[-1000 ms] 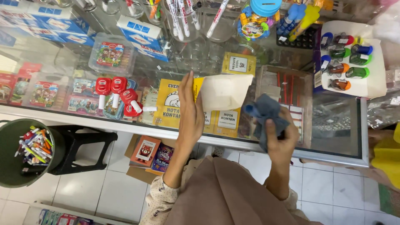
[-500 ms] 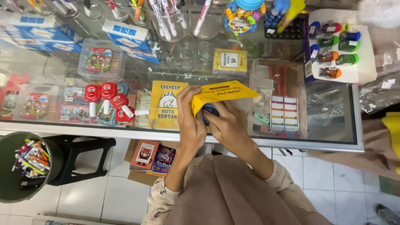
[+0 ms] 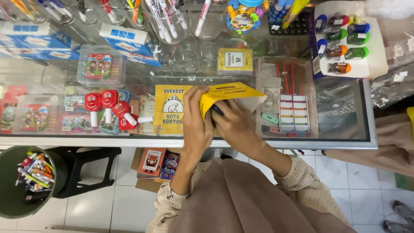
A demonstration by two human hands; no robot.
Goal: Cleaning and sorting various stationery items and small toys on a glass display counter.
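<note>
My left hand grips the left edge of a flat yellow booklet, which is held tilted over the glass counter top. My right hand is tucked under the booklet, right beside my left hand. A sliver of a dark blue cloth shows between the two hands, bunched in my right fingers against the booklet's underside. Most of the cloth is hidden. Under the glass, just left of my hands, lies another yellow booklet with a bear picture.
Jars of pens and blue boxes stand at the back of the counter. A white card of coloured stampers is at the far right. A green bucket of markers, a black stool and a cardboard box sit below the counter edge.
A second ago my right hand held the blue cloth apart to the right and the booklet's pale side faced up. Now both hands meet on the booklet, yellow side up.
</note>
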